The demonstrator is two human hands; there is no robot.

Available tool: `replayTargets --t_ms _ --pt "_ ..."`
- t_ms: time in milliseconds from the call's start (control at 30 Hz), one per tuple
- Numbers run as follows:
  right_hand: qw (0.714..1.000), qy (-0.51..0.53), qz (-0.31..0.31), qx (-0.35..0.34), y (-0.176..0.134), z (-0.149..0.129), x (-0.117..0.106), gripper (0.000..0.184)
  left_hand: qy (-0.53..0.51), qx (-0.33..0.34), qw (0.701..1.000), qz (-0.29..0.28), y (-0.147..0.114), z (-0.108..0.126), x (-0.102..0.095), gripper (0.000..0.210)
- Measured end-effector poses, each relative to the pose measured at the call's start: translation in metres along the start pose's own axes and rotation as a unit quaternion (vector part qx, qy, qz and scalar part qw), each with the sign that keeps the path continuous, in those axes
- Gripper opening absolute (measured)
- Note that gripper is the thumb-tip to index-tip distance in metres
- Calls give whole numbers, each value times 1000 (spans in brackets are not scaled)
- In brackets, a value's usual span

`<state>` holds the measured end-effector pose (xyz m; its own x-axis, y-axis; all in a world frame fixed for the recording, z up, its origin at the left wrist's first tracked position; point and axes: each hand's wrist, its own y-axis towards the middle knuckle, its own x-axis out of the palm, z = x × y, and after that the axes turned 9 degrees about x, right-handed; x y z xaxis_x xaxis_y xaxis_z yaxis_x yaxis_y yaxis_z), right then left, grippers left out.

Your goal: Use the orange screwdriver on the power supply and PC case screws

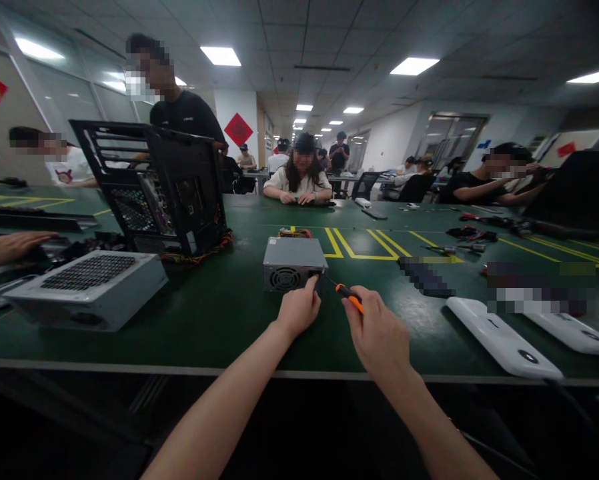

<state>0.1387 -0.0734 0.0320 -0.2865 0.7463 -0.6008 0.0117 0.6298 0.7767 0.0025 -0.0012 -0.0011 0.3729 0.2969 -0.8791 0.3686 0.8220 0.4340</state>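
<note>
Driver (347,292) was held, R hand (381,331); PSU (295,255) touched, L hand (299,311), grip unclear.
Case (192,200) + 2nd PSU (97,303) were set left, wht. unit (499,338) right.

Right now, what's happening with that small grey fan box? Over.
Left hand: finger at the grey box's fan side. Right hand: gripping the screwdriver, tip near box's right edge, contact unclear. Nothing obvious blocking; left finger close to the tip.

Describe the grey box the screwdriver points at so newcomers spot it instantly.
On the green table, find the upright black computer case. To its right sits a small grey box, with the left hand at its front. Unlike the larger mesh-topped box further left, its top is solid and its front bears a round fan grille.
</note>
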Motion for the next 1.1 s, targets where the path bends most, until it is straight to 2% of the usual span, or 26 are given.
replayTargets --t_ms 200,333,400,600,767,967,1100 --pt "998 28 -22 -59 -10 -1 0 29 0 -2 1000 -7 0 2 -3 44" --pt "1000 -18 1 -15 -12 1 3 23 -9 -9 1000 -15 1 3 -5 44" --pt "1000 -8 -4 4 -13 -1 2 25 -9 -15 1000 -20 1 4 -6 44" --pt "997 51 -6 -55 -11 -9 1 23 -3 -7 1000 -12 1 2 -4 45" --pt "999 29 -6 16 -8 -6 1 20 -4 3 1000 -3 1 0 -1 45" --pt "995 82 -13 -58 -14 -8 5 23 -8 8 1000 -6 0 0 -1 45" --pt "995 98 4 -33 -12 -3 9 17 -14 7 1000 -5 0 0 -2 45"
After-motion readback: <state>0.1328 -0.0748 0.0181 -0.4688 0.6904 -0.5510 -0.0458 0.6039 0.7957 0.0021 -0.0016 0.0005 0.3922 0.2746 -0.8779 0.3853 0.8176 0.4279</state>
